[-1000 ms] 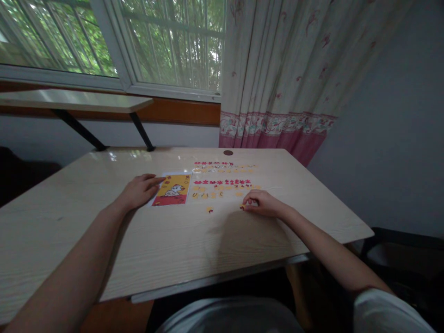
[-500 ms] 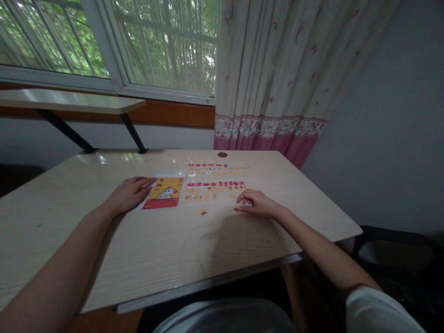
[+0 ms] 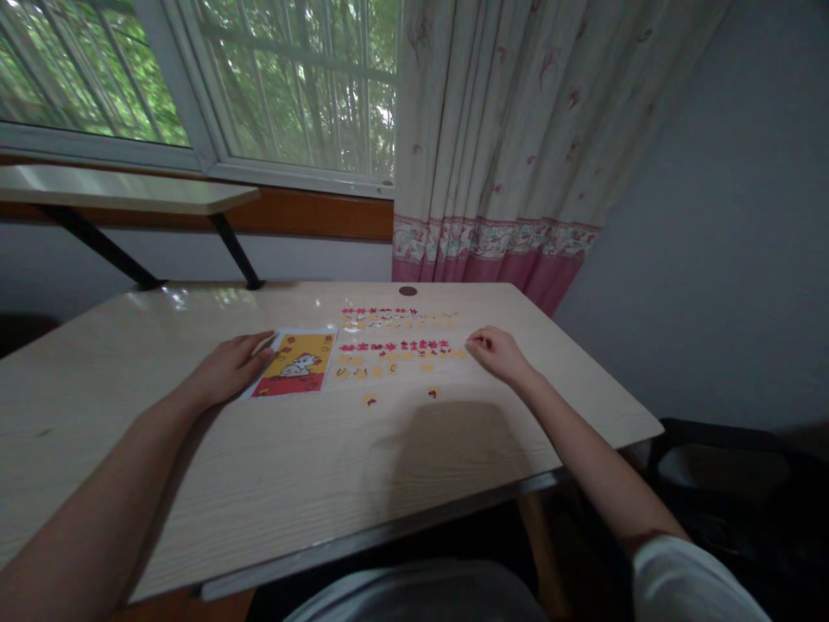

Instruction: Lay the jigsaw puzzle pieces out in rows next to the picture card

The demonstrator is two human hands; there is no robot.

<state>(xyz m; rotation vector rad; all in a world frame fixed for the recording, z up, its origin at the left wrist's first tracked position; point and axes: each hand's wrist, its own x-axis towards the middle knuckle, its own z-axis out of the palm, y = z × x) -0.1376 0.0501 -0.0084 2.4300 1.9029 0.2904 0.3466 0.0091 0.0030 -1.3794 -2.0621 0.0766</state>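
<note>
A picture card (image 3: 296, 363) of a white animal on yellow and red lies flat on the table. My left hand (image 3: 237, 364) rests at its left edge, fingers stretched out and touching the sheet. To the right of the card are rows of small jigsaw pieces: red ones (image 3: 395, 345) and yellow ones (image 3: 414, 355). Two yellow pieces with dark red marks, one on the left (image 3: 370, 400) and one on the right (image 3: 433, 393), lie apart, nearer to me. My right hand (image 3: 498, 352) is closed in a pinch by the right end of the yellow row; what its fingertips hold, if anything, is too small to see.
The wooden table (image 3: 298, 484) has a round dark cable hole (image 3: 408, 291) near its back edge. A raised shelf (image 3: 123, 192) on black supports stands at the back left. Behind hang a curtain (image 3: 492, 138) and a window. A dark chair (image 3: 718, 441) is at the right.
My right hand has moved up and to the right, away from the loose yellow piece it was touching, which stays on the table. My left hand remains at the card.
</note>
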